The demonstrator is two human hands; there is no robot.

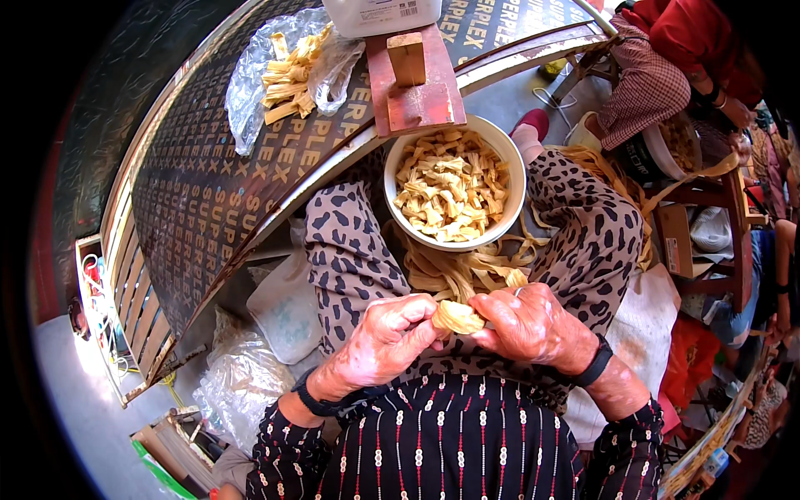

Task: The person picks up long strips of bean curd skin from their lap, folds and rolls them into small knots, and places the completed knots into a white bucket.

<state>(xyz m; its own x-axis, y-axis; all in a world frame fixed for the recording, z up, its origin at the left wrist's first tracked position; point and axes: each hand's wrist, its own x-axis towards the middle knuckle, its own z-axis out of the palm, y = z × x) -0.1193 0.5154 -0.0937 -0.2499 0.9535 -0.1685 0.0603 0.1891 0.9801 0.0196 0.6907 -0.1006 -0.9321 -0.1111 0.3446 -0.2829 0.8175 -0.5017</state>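
Over my lap, my left hand [390, 337] and my right hand [527, 327] face each other, both with fingers pinched. Between them is a small folded piece of pale yellow, dry, fibrous strip [457, 317]; both hands grip it, one at each end. Long tan strips [450, 271] lie across my lap just beyond my fingers. Past them stands a white round bucket [392, 196] holding a heap of short, knotted-looking pieces [452, 183] in the same pale yellow. I cannot make out what the strips are made of.
A dark board table [200, 221] curves along the left, with a clear plastic bag [250, 79] of strips on it. A red wooden block stand [417, 104] juts over the bucket, a white container [383, 12] behind. At right, another person [646, 92] works beside a second bucket [637, 158].
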